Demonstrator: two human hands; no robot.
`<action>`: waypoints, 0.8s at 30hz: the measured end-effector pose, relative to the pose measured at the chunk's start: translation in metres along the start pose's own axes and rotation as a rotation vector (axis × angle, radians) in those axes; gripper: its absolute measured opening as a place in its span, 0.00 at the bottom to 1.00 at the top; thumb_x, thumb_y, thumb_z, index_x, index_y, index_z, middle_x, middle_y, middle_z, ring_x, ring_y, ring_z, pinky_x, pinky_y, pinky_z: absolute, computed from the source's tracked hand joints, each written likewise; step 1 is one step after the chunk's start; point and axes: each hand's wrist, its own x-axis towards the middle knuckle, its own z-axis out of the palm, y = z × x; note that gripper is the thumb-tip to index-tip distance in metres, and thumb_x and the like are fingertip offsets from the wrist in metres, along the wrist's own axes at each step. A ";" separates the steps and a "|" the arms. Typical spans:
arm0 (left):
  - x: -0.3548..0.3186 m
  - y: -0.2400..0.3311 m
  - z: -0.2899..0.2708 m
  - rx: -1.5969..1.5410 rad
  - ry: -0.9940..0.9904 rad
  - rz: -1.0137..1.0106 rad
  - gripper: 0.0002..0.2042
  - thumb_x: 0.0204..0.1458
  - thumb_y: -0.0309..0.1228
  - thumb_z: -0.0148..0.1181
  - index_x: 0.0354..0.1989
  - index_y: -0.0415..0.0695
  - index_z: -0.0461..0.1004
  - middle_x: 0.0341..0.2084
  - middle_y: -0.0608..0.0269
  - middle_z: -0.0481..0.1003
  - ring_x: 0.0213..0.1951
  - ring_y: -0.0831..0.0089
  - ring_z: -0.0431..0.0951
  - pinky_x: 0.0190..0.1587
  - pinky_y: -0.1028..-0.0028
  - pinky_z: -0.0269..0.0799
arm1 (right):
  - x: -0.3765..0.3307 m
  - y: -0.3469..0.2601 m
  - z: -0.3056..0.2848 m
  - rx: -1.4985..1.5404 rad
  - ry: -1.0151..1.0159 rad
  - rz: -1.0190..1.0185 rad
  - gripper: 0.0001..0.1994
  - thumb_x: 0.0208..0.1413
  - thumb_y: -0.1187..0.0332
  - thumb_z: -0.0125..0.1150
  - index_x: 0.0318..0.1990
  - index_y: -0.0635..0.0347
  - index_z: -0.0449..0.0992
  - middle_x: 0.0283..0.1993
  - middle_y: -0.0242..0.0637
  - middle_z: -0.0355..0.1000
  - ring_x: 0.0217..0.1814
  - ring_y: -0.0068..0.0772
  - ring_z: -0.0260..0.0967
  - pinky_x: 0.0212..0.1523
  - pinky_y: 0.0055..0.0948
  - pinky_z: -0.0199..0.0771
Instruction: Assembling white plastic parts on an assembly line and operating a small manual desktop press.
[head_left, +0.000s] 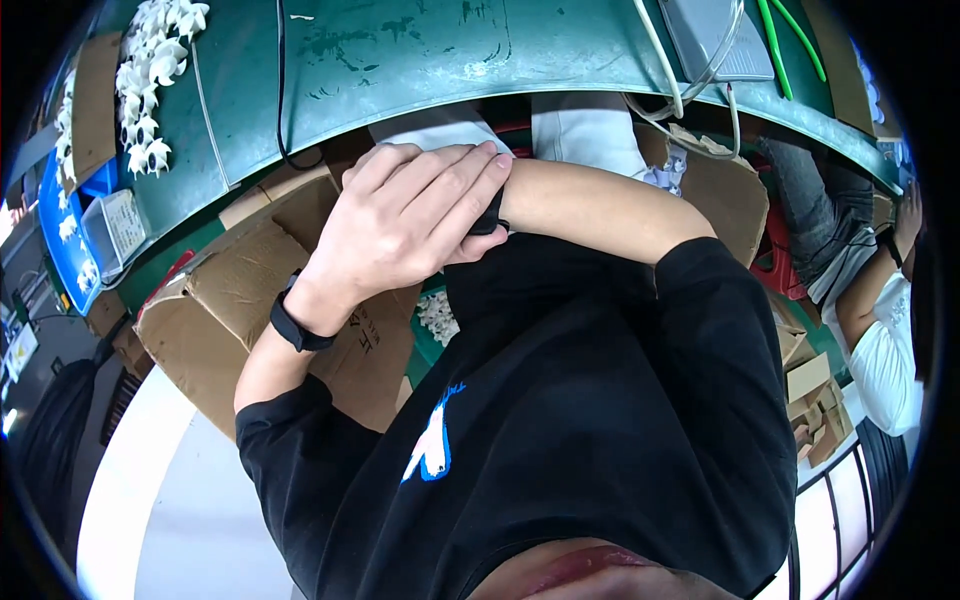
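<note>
1. L hand (400,225) lies over the right wrist, fingers (455,175) pressed together & curled round a dark band there; black wristband (298,325) on its own wrist.
2. R hand hidden under it – finger state can't tell.
3. Around: cardboard box (225,300) below, green bench (400,50) w/ white plastic parts (150,70), co-worker's sleeve (885,360) at right.
</note>
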 end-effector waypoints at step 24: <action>0.010 0.009 0.008 -0.176 -0.116 -0.120 0.29 0.53 0.50 0.68 0.59 0.45 0.77 0.56 0.60 0.78 0.56 0.64 0.78 0.59 0.62 0.71 | -0.037 0.012 -0.042 0.050 0.131 0.038 0.13 0.68 0.61 0.57 0.40 0.61 0.82 0.40 0.33 0.79 0.40 0.27 0.75 0.40 0.29 0.75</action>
